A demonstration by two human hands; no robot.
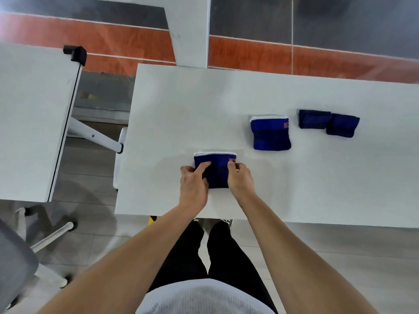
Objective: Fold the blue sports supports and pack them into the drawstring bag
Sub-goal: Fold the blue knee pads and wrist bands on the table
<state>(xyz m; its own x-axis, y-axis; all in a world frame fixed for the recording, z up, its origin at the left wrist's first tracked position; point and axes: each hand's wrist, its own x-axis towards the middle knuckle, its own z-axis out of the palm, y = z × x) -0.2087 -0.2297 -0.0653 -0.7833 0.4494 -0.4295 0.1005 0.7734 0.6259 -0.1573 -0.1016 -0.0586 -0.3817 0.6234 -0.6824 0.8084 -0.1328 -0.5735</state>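
A folded blue support [216,169] with a white far edge lies on the white table [181,109] near its front edge. My left hand [193,185] grips its left side, index finger laid on top. My right hand [240,179] pinches its right side by the red logo. A second folded blue support [271,133] with a white edge rests further right. Beyond it lie two smaller dark blue folded supports, one [314,118] touching the other [342,125]. No drawstring bag is in view.
A second white table [29,121] with a black corner clamp [76,54] stands to the left across a gap. A grey office chair [15,257] sits at the lower left. A white pillar [188,30] rises behind the table.
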